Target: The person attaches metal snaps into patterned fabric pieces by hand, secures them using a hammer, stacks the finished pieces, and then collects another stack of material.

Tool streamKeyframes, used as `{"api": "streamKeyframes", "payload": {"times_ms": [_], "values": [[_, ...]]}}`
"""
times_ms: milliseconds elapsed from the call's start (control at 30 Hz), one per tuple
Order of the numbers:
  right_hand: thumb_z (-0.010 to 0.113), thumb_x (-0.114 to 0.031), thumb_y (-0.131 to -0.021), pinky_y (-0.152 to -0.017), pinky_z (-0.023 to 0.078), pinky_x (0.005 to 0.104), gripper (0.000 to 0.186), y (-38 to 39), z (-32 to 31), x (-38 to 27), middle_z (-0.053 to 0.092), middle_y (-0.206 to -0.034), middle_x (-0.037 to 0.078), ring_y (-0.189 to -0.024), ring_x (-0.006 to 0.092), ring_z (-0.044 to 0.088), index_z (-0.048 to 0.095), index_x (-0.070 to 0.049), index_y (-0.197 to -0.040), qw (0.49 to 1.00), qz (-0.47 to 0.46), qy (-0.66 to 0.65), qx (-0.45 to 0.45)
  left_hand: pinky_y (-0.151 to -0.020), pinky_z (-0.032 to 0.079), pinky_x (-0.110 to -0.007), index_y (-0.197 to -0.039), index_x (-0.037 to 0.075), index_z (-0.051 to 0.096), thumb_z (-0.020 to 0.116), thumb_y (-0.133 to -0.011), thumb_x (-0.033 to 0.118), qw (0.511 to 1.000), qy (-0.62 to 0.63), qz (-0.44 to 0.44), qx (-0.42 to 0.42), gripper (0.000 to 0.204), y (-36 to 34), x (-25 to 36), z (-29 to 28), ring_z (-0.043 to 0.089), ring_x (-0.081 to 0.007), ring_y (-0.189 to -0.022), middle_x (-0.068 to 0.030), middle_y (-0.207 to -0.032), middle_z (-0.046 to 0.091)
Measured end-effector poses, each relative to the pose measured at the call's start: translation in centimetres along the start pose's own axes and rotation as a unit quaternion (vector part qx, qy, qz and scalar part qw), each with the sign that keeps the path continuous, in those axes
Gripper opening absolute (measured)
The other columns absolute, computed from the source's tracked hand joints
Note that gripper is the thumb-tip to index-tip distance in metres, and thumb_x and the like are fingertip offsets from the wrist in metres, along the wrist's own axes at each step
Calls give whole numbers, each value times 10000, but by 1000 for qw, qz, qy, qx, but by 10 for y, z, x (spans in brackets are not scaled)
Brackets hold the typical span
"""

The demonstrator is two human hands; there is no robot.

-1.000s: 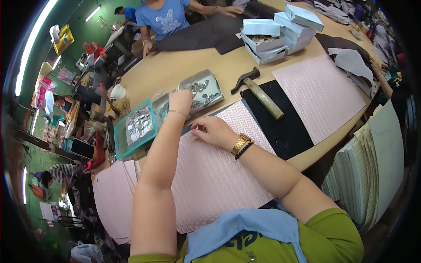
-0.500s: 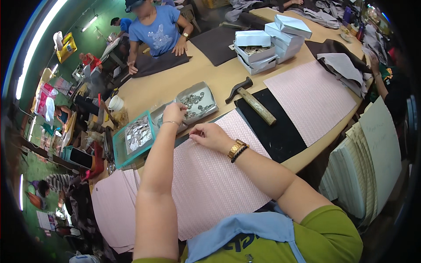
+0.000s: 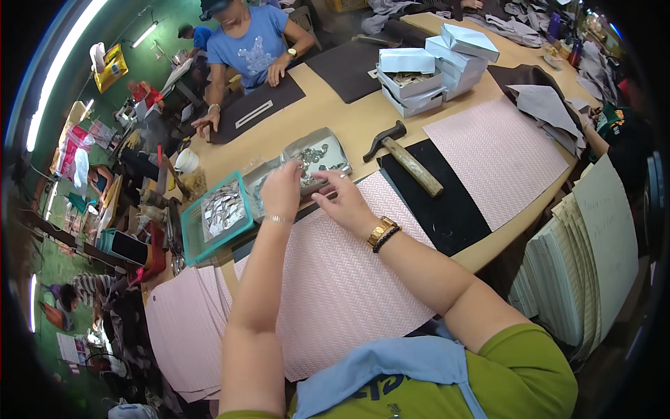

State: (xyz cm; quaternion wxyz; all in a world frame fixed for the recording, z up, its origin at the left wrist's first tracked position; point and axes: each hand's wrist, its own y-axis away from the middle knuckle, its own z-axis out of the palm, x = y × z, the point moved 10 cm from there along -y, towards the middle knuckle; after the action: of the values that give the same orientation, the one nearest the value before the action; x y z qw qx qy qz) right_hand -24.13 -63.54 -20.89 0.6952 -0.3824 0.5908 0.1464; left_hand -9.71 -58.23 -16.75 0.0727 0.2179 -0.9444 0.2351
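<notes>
My left hand is over the grey boxes of small metal fittings, its fingertips bent together; whatever they hold is too small to make out. Beside it, at the near edge of those boxes, my right hand has its fingers apart and raised, with the thumb pointing left. Below both arms lies a pink herringbone-textured sheet. A teal tray holding small pale pieces stands left of my hands. To their right a hammer with a wooden handle lies on black material.
Light-blue boxes are stacked at the back of the table. Across it a person in blue handles dark material. Another person's arm is at the right, beyond a pink sheet. Upright boards stand nearer.
My right hand has risen toward the boxes and its fingers have spread. The person across has moved dark material toward the left; a pale strip now shows on it.
</notes>
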Motion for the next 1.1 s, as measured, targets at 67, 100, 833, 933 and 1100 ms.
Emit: {"api": "streamKeyframes", "payload": {"times_ms": [67, 100, 833, 933, 1100], "values": [[734, -63, -944, -853, 604, 315, 256, -1, -9, -9, 705, -1217, 87, -1017, 201, 711, 726, -46, -1200, 998, -1, -41, 39, -785, 564, -358, -1228, 90, 712, 660, -987, 99, 988, 143, -64, -13, 247, 35, 2, -10, 742, -230, -954, -110, -1001, 759], [740, -61, -944, -869, 608, 316, 247, 1, 11, -12, 712, -1196, 78, -1025, 200, 713, 729, -43, -1190, 996, -7, -72, -43, -767, 561, -316, -1286, 72, 681, 647, -1009, 80, 968, 217, -121, -46, 279, 59, -8, -8, 737, -180, -957, -92, -1023, 755], [787, -5, -900, -911, 614, 297, 253, 32, 58, -31, 787, -1132, 108, -1030, 169, 758, 767, -5, -1153, 974, -57, 54, -213, -825, 533, -211, -1408, 26, 572, 785, -949, 110, 733, 634, -235, -78, 513, 138, -46, 2, 692, -57, -916, -41, -1025, 783], [782, -10, -912, -895, 615, 284, 258, 33, 55, -32, 790, -1089, 91, -994, 155, 757, 766, -15, -1170, 978, -68, 53, -191, -818, 516, -202, -1427, 58, 591, 762, -964, 93, 748, 613, -237, -87, 495, 139, -45, -1, 672, -52, -937, -31, -1055, 761], [774, -16, -925, -879, 607, 272, 230, 25, 34, 2, 772, -1138, 79, -995, 127, 733, 771, -19, -1155, 986, 66, 57, -139, -950, 528, -390, -1361, 97, 680, 748, -943, 242, 980, 181, -76, -25, 447, 136, -47, -37, 660, -270, -1094, -117, -1180, 731]]}}
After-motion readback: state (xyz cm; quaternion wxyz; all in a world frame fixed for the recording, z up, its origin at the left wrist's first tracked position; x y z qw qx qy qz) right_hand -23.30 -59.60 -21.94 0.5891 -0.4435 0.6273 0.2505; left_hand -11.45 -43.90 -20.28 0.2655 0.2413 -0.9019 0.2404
